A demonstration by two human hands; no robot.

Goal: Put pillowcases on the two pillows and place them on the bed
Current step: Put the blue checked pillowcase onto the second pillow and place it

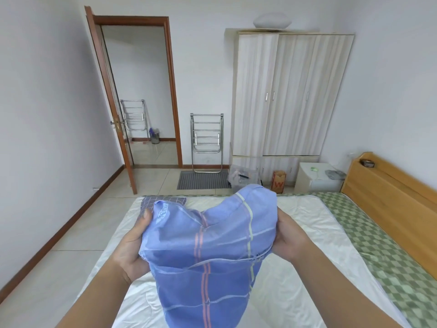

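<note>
Head view: both hands hold a blue plaid pillowcase [203, 247] up above the bed [307, 233]. Left hand [132, 242] grip grasps its left edge, thumb on top; right hand [289, 235] grip grasps the right edge. Grey checked pillow [163, 199] lies at far bed edge.

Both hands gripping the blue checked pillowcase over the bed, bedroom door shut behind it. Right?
Not quite. The head view shows the wooden door standing open, with the next room visible through the doorway. The rest holds: the left hand and the right hand both grip the blue checked pillowcase over the bed.
</note>
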